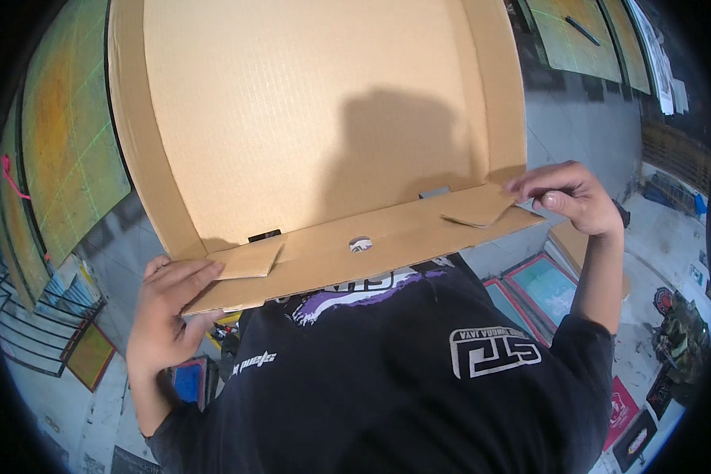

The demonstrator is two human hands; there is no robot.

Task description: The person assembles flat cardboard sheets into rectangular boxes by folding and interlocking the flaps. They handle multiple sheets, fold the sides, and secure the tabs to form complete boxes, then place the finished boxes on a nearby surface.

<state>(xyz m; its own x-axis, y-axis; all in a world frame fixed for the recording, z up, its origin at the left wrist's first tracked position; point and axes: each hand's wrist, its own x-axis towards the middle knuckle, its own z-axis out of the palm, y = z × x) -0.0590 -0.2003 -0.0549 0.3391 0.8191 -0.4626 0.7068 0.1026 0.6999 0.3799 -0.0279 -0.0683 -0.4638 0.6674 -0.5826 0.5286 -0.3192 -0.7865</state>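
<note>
both hands (166, 312) on cardboard box (308, 118) flaps

Bright overhead light, soft shadow, fisheye-darkened edges.

Left hand (166, 312), lower left of the frame: forearm rising from the bottom edge in a black sleeve, fingers (186, 278) extended together and pointing right, lying flat, thumb tucked beneath. Right hand (565, 197), right of centre: forearm nearly vertical, elbow bent at the lower right, wrist flexed left, fingertips pinched together.
</note>
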